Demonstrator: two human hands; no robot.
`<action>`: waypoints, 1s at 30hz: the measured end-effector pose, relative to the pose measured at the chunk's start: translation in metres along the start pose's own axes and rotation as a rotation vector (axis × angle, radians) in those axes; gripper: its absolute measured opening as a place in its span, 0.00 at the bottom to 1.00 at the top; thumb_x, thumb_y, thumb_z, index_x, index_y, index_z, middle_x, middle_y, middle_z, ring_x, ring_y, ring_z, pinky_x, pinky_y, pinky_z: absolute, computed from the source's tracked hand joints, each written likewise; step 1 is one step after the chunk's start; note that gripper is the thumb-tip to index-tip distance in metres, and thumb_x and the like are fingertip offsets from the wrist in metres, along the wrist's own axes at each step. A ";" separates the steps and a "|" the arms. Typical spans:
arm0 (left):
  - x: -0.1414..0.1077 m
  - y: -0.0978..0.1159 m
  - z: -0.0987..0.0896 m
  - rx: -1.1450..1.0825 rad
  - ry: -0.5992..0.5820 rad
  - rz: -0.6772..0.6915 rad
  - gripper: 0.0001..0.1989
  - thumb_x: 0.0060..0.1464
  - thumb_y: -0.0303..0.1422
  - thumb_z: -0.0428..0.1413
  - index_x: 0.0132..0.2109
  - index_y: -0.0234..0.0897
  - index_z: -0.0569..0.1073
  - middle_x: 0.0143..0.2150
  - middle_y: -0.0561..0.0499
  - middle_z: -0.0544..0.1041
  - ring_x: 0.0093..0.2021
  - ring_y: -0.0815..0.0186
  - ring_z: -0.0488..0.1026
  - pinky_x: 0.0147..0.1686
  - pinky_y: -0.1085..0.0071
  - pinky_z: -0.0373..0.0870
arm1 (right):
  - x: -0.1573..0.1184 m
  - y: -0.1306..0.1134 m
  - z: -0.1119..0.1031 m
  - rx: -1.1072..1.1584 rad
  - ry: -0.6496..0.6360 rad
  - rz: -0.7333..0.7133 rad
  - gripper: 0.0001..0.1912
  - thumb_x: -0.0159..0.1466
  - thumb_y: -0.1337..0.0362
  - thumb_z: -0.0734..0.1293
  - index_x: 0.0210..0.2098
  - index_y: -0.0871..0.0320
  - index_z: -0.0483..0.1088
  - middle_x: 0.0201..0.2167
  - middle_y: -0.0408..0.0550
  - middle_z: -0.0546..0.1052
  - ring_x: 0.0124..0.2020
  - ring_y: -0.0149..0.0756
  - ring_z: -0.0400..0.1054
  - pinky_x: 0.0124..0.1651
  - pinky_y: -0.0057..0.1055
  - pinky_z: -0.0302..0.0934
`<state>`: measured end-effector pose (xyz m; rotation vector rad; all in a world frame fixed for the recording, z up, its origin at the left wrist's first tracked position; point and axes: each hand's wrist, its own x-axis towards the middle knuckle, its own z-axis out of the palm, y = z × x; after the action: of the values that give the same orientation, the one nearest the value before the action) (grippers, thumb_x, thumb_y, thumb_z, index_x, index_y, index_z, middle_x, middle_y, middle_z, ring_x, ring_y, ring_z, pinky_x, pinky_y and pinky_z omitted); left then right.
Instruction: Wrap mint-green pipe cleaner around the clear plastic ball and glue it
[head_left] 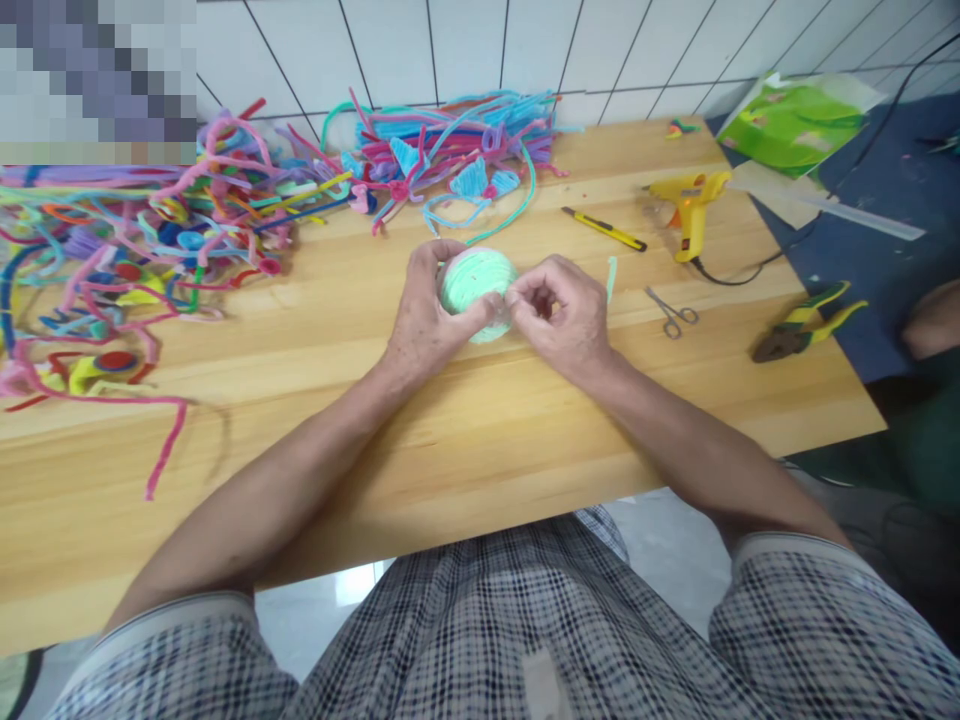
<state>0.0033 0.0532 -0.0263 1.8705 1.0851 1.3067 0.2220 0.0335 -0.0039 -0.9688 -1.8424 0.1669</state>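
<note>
Mint-green ball (478, 280), wound in fuzzy strand, sits mid-table, btwn both hands. L hand (427, 310) curls around its L side, opened about ball-wide: fingers at back/far side, thumb across the front, so it has hold of the ball. R hand (568, 312) is at the ball's R edge, thumb + forefinger tips pinched tog., other fingers curled; can't tell if anything's btwn the tips. Short green strip (612, 278) lies just beside R hand, w/ small scissors (673, 314) nearby. Yellow cutter (606, 230) & glue gun (694, 210) farther back; pliers (799, 328) near table's R edge. Bundled fuzzy stems (450, 125) lie behind ball, tangled pile (161, 235) off L, all on wood table (450, 450).
</note>
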 end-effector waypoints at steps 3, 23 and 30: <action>0.001 -0.002 0.000 -0.018 0.007 -0.016 0.35 0.61 0.58 0.72 0.62 0.45 0.70 0.62 0.44 0.77 0.62 0.52 0.79 0.64 0.50 0.79 | -0.002 0.000 0.001 0.021 -0.007 0.025 0.06 0.74 0.61 0.72 0.38 0.52 0.74 0.32 0.40 0.77 0.30 0.31 0.69 0.37 0.32 0.68; -0.005 -0.003 0.013 -0.009 0.218 -0.086 0.29 0.62 0.54 0.71 0.56 0.45 0.68 0.54 0.49 0.75 0.52 0.58 0.76 0.57 0.52 0.78 | -0.009 0.011 0.006 -0.127 0.043 -0.236 0.11 0.77 0.68 0.68 0.52 0.51 0.82 0.43 0.47 0.87 0.46 0.41 0.84 0.48 0.38 0.78; -0.008 -0.006 0.015 -0.009 0.225 -0.082 0.35 0.62 0.64 0.67 0.58 0.45 0.68 0.56 0.48 0.74 0.55 0.56 0.76 0.59 0.52 0.77 | -0.009 0.008 0.004 -0.177 0.014 -0.206 0.11 0.78 0.67 0.67 0.51 0.51 0.83 0.44 0.47 0.88 0.47 0.40 0.84 0.48 0.38 0.79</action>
<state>0.0139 0.0487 -0.0399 1.6836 1.2538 1.4985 0.2243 0.0338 -0.0160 -0.8892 -1.9547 -0.1301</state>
